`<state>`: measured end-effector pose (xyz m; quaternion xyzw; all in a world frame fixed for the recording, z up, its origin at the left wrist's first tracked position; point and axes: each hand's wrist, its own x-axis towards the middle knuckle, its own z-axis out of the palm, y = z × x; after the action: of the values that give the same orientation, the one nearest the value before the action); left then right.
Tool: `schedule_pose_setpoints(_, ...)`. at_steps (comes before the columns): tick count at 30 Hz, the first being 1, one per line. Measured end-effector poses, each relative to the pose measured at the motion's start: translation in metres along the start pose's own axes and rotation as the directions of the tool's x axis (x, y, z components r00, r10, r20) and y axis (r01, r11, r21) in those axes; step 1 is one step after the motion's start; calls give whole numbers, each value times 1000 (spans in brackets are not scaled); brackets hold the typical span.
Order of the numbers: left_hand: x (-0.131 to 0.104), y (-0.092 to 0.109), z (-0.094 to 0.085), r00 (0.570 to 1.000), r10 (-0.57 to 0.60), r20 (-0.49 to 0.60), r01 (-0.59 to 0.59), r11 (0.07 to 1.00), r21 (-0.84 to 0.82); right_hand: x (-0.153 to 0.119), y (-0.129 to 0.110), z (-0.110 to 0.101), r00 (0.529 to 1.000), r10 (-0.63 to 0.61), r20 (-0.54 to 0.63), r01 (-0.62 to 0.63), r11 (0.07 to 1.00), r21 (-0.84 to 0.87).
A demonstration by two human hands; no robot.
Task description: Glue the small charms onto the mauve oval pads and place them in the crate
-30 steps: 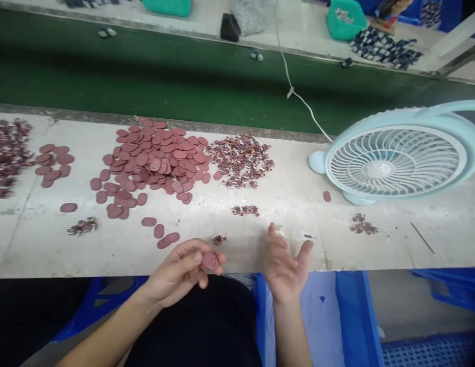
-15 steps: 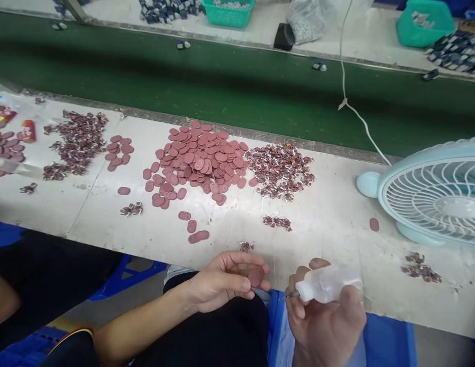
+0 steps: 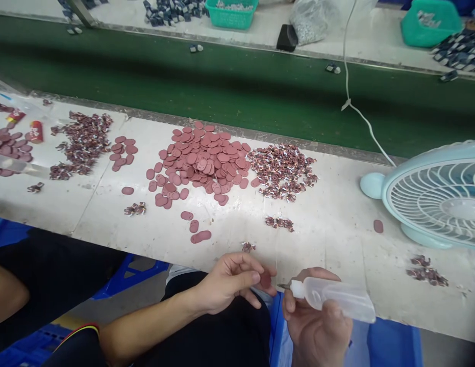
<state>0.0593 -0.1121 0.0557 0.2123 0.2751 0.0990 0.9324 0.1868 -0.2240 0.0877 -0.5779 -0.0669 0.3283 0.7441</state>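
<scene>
Near the table's front edge my left hand (image 3: pixel 231 285) holds a dark red oval disc (image 3: pixel 265 279) between thumb and fingers. A translucent squeeze bottle (image 3: pixel 336 298) with a thin metal tip lies in my right hand (image 3: pixel 317 316), its tip pointing left, close to the disc. Just above my left hand sits a small brown-and-white piece (image 3: pixel 248 246). Farther back are a big pile of red oval discs (image 3: pixel 206 158) and, to its right, a heap of small brown-and-white pieces (image 3: pixel 283 171).
A light blue fan (image 3: pixel 444 196) stands at the right on the white table (image 3: pixel 329 224). A white cord (image 3: pixel 365 125) hangs in front of the green belt (image 3: pixel 222 86). At left, a person's arm (image 3: pixel 7 290) shows beside more piles. Green baskets (image 3: pixel 231 18) stand beyond the belt.
My right hand has tilted the bottle and brought its tip nearer to the disc. The disc has turned in my left hand's fingers. The whole view has shifted slightly.
</scene>
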Motion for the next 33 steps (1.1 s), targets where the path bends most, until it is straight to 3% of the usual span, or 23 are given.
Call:
schedule_pose_setpoints(2, 0, 0, 1, 1000, -19, -14, 18, 998, -54, -6, 3, 9, 989, -128, -80, 122, 990, -76)
schedule_pose_setpoints(5, -1, -1, 1, 998, -55, -27, 52, 994, -92, -11, 6, 25, 925, -320, -202, 282, 939, -195)
schedule_pose_setpoints(10, -3, -4, 3, 996, -73, -48, 67, 992, -108, -11, 11, 34, 868, -439, -230, 357, 876, -323)
schedule_pose_setpoints(17, -2, -3, 3, 995, -55, -85, 49, 996, -71, -13, 20, 22, 897, -400, -187, 313, 874, -371)
schedule_pose_setpoints(21, -1, -2, 3, 993, -57, -100, 50, 996, -69, -12, 22, 21, 891, -429, -147, 342, 849, -402)
schedule_pose_setpoints(27, -1, -1, 3, 994, -68, -88, 62, 996, -67, -11, 16, 30, 865, -460, -201, 364, 851, -379)
schedule_pose_setpoints(31, -1, -1, 3, 994, -56, -93, 54, 998, -28, -12, 18, 23, 875, -462, -142, 371, 830, -417)
schedule_pose_setpoints(33, -1, -1, 3, 995, -53, -81, 50, 998, -36, -11, 18, 19, 913, -392, -111, 331, 873, -358)
